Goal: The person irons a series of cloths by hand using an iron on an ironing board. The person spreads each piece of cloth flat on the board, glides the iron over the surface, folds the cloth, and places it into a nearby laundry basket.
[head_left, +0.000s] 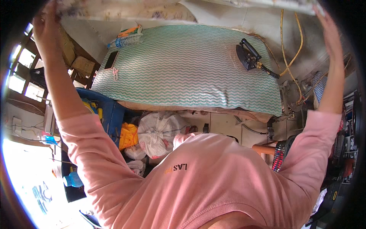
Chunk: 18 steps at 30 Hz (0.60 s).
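Observation:
Both my arms are raised wide. A pale floral cloth [133, 12] stretches between my hands along the top of the view, blurred and partly cut off. At its left end my left hand [46, 22] is closed on the edge. My right hand [326, 23] grips the other end at the upper right, its fingertips near the rim of the picture. Below the cloth lies an ironing table covered with a green-and-white zigzag sheet [171, 68]. A black iron [248, 55] rests on the sheet's right side, apart from both hands.
A dark phone [111, 60] and a clear plastic bottle [127, 41] lie at the table's left end. The iron's yellow cord [283, 45] rises at the right. Beneath the front edge are a white bag [160, 131], an orange bag [128, 136] and a blue bin [100, 100].

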Each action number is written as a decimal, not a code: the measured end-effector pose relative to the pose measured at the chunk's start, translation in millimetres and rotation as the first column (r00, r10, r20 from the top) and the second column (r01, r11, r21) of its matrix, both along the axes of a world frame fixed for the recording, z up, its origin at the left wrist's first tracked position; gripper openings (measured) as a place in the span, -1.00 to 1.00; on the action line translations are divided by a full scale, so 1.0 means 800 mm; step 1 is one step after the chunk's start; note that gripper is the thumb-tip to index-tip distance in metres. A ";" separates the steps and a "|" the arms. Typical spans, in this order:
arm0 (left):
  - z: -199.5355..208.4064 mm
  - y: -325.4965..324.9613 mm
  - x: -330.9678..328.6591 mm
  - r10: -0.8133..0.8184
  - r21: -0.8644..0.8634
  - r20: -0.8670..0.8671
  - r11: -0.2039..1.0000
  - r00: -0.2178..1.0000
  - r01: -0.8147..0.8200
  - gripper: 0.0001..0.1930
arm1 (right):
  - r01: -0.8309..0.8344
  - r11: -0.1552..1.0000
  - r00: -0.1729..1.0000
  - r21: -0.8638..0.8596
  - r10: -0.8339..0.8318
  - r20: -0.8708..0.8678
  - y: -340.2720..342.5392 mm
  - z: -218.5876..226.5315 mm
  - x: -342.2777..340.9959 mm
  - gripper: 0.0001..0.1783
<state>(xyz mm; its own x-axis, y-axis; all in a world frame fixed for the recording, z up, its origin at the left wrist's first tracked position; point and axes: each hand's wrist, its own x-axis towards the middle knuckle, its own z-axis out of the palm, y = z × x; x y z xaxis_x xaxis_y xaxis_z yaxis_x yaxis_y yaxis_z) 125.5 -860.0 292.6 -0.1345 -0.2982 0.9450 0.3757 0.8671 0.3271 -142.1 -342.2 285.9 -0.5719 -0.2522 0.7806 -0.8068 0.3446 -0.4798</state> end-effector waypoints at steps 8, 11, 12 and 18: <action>-0.191 0.102 0.113 -0.211 0.337 0.465 0.940 0.859 0.049 -0.83 | -0.180 0.920 0.836 0.349 -0.043 0.546 0.073 -0.175 0.088 -0.67; -0.238 0.130 0.172 -0.362 0.465 0.557 0.882 0.747 0.080 -0.91 | -0.292 0.887 0.719 0.357 -0.042 0.693 0.111 -0.213 0.137 -0.74; -0.251 0.136 0.192 -0.403 0.510 0.564 0.857 0.721 0.079 -0.90 | -0.365 0.874 0.722 0.320 0.049 0.690 0.104 -0.212 0.157 -0.82; -0.279 0.141 0.238 -0.647 0.701 0.536 0.699 0.542 0.141 -0.85 | -0.678 0.713 0.571 0.179 0.358 0.739 0.093 -0.245 0.154 -0.90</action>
